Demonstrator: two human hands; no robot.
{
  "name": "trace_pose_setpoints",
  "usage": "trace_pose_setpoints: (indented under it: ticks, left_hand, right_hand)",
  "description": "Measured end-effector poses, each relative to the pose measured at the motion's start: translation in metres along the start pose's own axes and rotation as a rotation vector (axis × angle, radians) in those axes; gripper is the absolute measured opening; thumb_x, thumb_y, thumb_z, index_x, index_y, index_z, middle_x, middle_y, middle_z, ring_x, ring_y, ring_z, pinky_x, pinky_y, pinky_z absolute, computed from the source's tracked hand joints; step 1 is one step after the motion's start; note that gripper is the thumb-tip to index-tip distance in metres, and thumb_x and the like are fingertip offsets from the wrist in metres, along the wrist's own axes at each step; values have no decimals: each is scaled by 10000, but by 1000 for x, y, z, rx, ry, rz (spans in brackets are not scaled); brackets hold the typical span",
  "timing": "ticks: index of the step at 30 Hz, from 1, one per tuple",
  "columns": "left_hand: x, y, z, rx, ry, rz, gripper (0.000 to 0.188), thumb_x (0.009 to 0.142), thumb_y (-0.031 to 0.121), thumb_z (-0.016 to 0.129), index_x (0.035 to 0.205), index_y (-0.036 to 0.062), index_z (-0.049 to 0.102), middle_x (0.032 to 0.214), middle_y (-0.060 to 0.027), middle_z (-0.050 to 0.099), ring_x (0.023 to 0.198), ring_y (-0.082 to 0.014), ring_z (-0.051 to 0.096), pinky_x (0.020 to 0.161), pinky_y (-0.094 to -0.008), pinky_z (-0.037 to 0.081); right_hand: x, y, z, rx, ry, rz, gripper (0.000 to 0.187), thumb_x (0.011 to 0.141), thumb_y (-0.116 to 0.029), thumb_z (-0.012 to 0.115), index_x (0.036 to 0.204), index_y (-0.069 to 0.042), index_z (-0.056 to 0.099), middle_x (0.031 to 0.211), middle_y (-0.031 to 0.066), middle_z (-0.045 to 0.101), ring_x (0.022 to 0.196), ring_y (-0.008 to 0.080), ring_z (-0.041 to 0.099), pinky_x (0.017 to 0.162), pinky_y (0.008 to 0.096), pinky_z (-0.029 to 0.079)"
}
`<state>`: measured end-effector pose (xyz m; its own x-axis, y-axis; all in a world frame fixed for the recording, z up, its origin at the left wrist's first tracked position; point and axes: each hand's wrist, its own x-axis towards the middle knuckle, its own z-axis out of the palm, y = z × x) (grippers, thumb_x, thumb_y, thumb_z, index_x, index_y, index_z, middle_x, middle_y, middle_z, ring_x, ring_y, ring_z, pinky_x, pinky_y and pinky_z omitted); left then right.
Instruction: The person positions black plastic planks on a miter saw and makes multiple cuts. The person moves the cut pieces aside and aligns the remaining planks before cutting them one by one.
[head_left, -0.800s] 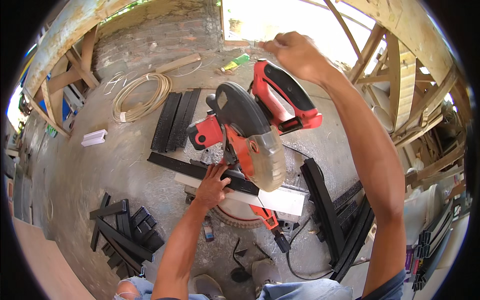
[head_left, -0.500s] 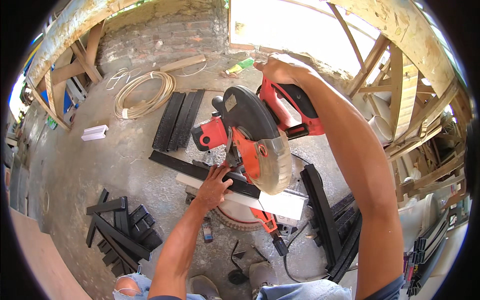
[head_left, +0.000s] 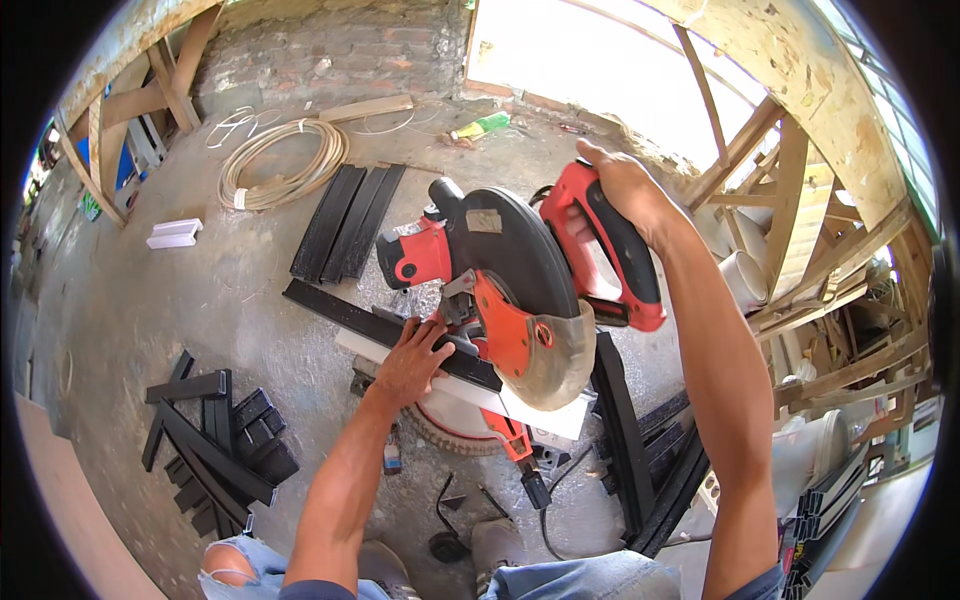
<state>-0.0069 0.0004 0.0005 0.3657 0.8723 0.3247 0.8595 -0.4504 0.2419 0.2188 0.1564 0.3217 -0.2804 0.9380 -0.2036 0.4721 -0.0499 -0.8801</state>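
Observation:
A red and black miter saw (head_left: 510,270) stands on the floor in front of me, its head raised above the round base (head_left: 455,420). My right hand (head_left: 628,192) is closed around the saw's red and black handle (head_left: 615,240), and its fingers show through the handle's opening. A long black profile (head_left: 345,313) lies across the saw base along a white strip (head_left: 545,412). Pressing on that profile, left of the clear blade guard (head_left: 560,375), is my left hand (head_left: 410,362), fingers bent over it. The blade is mostly hidden by its guards.
Cut black pieces (head_left: 220,435) lie piled at left, and long black profiles (head_left: 345,225) lie beyond the saw. More profiles (head_left: 625,430) rest at right beside a cable (head_left: 550,540). A hose coil (head_left: 285,165), a white block (head_left: 175,233) and stacked timber (head_left: 820,290) surround the area.
The saw head sits lower and closer to me over the base. My right hand has come down with the handle and wraps around it more. My left hand stays on the black profile.

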Motion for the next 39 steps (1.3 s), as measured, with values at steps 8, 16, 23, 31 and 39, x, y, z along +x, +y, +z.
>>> trace_pose_setpoints:
  ticks: [8, 16, 23, 31, 39]
  left_hand:
    - [-2, -3, 0, 64, -70, -1, 637, 701, 140, 861, 1262, 73, 567, 1431, -204, 479, 1378, -392, 430, 1197, -584, 276]
    - [0, -1, -2, 72, -97, -18, 599, 744, 217, 841, 1276, 91, 597, 1453, -177, 480, 1431, -361, 398, 1229, -571, 230]
    - [0, 0, -4, 49, -69, -5, 571, 737, 227, 832, 1255, 93, 632, 1473, -177, 474, 1451, -357, 383, 1239, -570, 213]
    - [-1, -1, -4, 16, -69, -22, 461, 754, 233, 812, 1176, 88, 695, 1455, -178, 488, 1457, -345, 378, 1241, -566, 210]
    - [-1, -2, 0, 14, -63, -24, 480, 756, 228, 809, 1200, 92, 685, 1455, -169, 482, 1470, -339, 362, 1243, -561, 210]
  right_hand:
    - [-45, 50, -7, 254, -30, 30, 548, 1088, -474, 429, 1049, 22, 657, 769, 137, 684, 620, 254, 701, 582, 386, 607]
    - [-75, 96, -6, 423, -4, -62, 535, 1100, -478, 426, 1287, -1, 579, 762, 125, 675, 574, 226, 670, 517, 341, 563]
    - [-85, 113, -6, 410, 4, -104, 552, 1096, -494, 430, 1311, -9, 579, 741, 96, 674, 558, 181, 658, 517, 313, 557]
    - [-96, 125, 1, 430, 56, -170, 583, 1084, -504, 459, 1332, 9, 581, 748, 101, 686, 546, 170, 650, 520, 295, 550]
    - [-96, 120, 4, 476, 93, -152, 571, 1099, -476, 413, 1343, 12, 580, 733, 125, 667, 486, 181, 591, 469, 285, 495]
